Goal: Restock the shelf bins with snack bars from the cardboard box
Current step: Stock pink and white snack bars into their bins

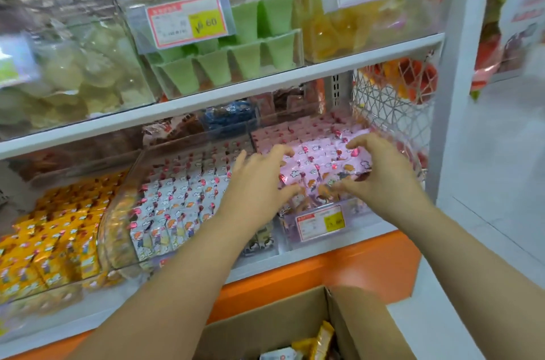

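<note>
Head view: the left hand (259,176), fingers spread loose, and the right hand (380,165), fingers curved with its grasp unclear through blur, flank pink snack bars (318,159) in the right-hand clear bin (365,213). The bars would sit best squared into rows and pressed level. The cardboard box (362,327) sits below.

Bright, evenly lit; soft glare on clear bins (295,44) at twelve o'clock; blurred toward nine o'clock, bowed at edges.

The shelf bins (118,221) are clear, glossy plastic — light glares off their walls. The snack bars (318,159) sit in shiny, crinkled film wrappers. The cardboard box (265,327) is matt brown, the price label (320,222) paper, the side basket (392,112) white-coated wire mesh.
</note>
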The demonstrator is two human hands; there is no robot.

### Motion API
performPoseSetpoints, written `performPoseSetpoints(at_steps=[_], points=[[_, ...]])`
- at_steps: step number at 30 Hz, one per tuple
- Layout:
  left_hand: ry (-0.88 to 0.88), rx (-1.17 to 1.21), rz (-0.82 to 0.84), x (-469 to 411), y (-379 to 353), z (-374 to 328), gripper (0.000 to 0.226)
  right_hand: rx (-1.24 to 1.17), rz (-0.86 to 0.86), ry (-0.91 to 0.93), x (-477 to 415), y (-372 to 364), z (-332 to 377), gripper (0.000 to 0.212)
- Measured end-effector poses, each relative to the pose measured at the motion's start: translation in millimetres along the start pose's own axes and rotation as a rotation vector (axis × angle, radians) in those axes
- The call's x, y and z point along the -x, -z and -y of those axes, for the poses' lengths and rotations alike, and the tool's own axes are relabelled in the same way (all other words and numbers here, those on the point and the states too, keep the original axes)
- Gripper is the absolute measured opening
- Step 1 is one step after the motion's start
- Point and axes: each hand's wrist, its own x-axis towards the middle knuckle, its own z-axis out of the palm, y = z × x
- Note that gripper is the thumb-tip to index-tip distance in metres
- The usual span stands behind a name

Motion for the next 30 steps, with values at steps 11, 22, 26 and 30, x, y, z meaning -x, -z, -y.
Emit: performPoseSetpoints(at_steps=[11,22,26,30], points=[[-0.044,-0.263,0.097,-0.5,-8.2,5.2,0.041,-0.024,0.311,0.07,-16.5,-44.6,2.2,0.045],[-0.021,-0.29,0.105,5.9,-15.6,7.7,0.025,0.073,0.259,0.179,-15.7,-52.7,4.7,0.038],[-0.048,-0.363,0.135,4.6,-15.3,10.1,0.033,0.135,0.287,0.155,-14.6,-57.5,3.1,0.033],[-0.084,-0.343,0.159,8.7,-18.7,17.1,0.045,0.208,0.318,0.151,-8.9,-51.2,2.6,0.032]])
